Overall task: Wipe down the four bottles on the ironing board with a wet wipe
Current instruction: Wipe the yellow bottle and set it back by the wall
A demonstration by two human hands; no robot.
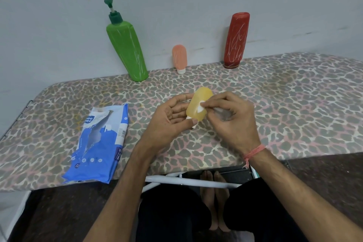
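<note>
1. Nearest the lens, both forearms reach forward over the edge of the ironing board [275,104], and the left hand [169,122] and right hand [231,118] meet above its patterned cover.
2. Left fingers curl loosely round the yellow bottle [198,102], cradling it from behind with the thumb under its lower end; this seems meant to keep its broad face turned up for wiping.
3. Right fingertips pinch a small wad of wet wipe [200,106] and press it against that face; the rest of the wipe is bunched inside the hand.
4. Beyond the fingers, against the wall, stand the green pump bottle [126,51], the small pink bottle [179,58] on its white cap, and the red bottle [236,40]. White streaks show on the green and red ones, so I judge them still to be wiped.
5. Left of the left fingers lies the blue wipe pack [100,143], torn open, well apart from them.
6. Nothing lies between the hands and the three standing bottles.
</note>
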